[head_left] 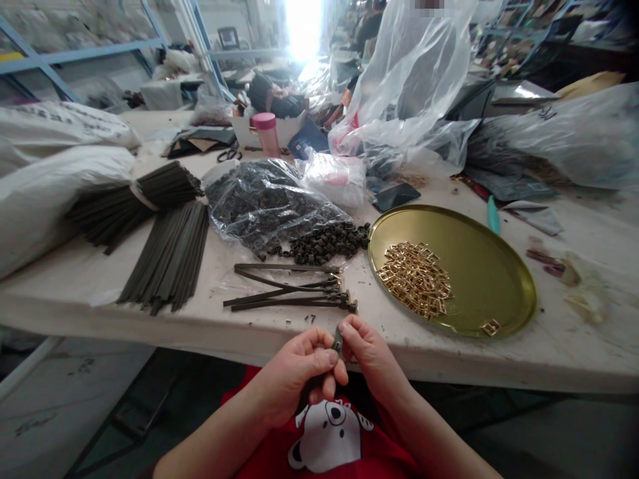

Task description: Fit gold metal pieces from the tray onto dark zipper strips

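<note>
Over the table's front edge, my left hand (313, 362) is closed on a dark strap (337, 340), its short end poking up between thumb and fingers. The fingertips of my right hand (367, 347) pinch the same end from the other side. The rest of the strap is hidden by my hands. Just beyond lie several dark straps (284, 291) with gold buckles at their right ends. Farther back is a pile of small dark loops (327, 243), spilling from a clear plastic bag (269, 199). Gold rectangular buckles (417, 279) are heaped on a round gold tray (492, 266).
Loose dark straps (167, 256) lie fanned at the left, beside a tied bundle (137, 199) and white sacks (54, 179). A pink-lidded jar (267, 135), scissors (229, 153) and plastic bags (409, 73) crowd the back. A teal-handled tool (493, 214) rests behind the tray.
</note>
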{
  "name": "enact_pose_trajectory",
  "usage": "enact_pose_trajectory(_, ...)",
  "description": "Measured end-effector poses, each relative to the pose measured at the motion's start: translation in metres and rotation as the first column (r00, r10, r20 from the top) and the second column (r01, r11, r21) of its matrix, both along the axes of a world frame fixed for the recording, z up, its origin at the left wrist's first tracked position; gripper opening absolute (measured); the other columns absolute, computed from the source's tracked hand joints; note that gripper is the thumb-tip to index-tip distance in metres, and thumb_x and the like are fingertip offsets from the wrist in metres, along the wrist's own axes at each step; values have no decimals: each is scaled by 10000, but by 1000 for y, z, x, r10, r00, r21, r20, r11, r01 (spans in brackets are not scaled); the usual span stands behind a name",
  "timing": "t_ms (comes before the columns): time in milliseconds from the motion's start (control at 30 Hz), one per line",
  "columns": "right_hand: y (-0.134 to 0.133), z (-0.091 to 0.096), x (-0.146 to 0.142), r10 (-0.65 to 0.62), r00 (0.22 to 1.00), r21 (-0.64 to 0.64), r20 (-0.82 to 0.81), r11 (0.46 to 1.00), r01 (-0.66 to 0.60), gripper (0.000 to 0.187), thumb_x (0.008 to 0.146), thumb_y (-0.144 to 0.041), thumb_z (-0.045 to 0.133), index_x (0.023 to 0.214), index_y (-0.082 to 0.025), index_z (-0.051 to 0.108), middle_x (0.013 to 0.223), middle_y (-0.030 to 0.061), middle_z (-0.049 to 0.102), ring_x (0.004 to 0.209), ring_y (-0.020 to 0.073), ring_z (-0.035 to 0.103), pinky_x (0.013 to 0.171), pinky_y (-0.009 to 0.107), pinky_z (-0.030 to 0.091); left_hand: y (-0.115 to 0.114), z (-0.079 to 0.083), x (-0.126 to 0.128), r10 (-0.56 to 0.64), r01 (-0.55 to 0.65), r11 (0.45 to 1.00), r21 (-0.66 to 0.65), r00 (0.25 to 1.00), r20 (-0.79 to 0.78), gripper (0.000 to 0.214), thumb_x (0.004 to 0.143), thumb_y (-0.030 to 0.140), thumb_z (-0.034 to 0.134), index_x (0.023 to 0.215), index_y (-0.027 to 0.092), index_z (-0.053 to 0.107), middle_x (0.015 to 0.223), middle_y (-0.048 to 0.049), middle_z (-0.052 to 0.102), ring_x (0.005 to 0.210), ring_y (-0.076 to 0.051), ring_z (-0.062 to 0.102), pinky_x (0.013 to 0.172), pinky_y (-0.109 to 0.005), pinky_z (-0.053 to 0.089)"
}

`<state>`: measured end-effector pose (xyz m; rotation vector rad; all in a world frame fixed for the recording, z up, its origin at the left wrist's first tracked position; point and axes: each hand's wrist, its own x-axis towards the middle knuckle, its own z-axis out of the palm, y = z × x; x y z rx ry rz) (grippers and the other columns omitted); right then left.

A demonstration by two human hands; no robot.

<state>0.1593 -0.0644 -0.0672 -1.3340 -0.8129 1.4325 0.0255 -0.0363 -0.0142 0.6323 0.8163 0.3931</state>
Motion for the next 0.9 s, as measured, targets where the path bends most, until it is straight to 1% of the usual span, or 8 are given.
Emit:
enact_pose_trajectory(133,-3,6,4,-135,905,241,403,970,37,156,779,-323,559,728,-196,485,637,-38,466,577,118,434,551,239,351,-3,0,-2,-18,19,999,32,999,-28,249,703,294,619,736,168,407,579,-4,615,357,-31,441,313,-110,232)
enact_pose_trajectory(267,-11,18,8,-116,784,411,610,892,-188,137,824,-216,504,689,-194,499,676,-8,510,651,134,477,606,249,365,-5,-4,-4,-21,29,994,104,997,-70,242,739,336,593,735,162,425,582,3,608,357,-32,440,325,-121,257)
enact_pose_trajectory(367,-16,27,9,-21,773,400,634,864,-305,112,840,-205,485,733,-193,517,705,3,542,689,141,505,634,250,378,-8,-5,-4,-8,28,986,163,993,-120,222,746,332,581,747,164,435,571,20,593,362,-37,439,334,-129,272)
enact_pose_trajectory(500,-21,35,8,24,754,327,657,892,-313,138,825,-175,494,689,-192,490,681,-3,530,667,138,495,609,239,368,-12,-3,-5,-10,43,979,199,986,-164,148,716,254,560,761,166,450,551,30,581,370,-46,428,353,-144,281)
enact_pose_trajectory(667,-33,40,7,258,799,257,544,854,-451,131,821,-177,486,693,-195,467,666,-24,522,615,115,471,576,213,369,-11,-2,-12,45,-2,966,258,986,-161,70,729,190,486,787,165,455,452,89,440,353,-36,298,365,-153,215)
enact_pose_trajectory(767,-31,36,8,218,831,231,512,897,-377,90,837,-212,465,763,-189,513,741,-2,550,688,130,496,630,231,383,-11,1,-14,44,31,944,329,975,-218,47,739,176,473,785,174,461,511,88,424,385,-44,308,383,-162,227)
enact_pose_trajectory(833,-26,30,11,169,866,213,472,931,-297,158,849,-305,452,772,-183,516,725,1,535,667,135,487,595,233,377,-12,4,-14,77,70,884,462,954,-291,35,751,179,481,785,176,489,588,63,471,471,-67,402,447,-173,312)
enact_pose_trajectory(900,-19,26,13,114,887,191,449,957,-219,275,843,-413,440,688,-189,478,623,-25,467,576,123,430,515,226,332,-15,6,-12,149,125,763,634,921,-361,54,759,174,498,797,176,536,713,19,546,650,-111,498,611,-213,396)
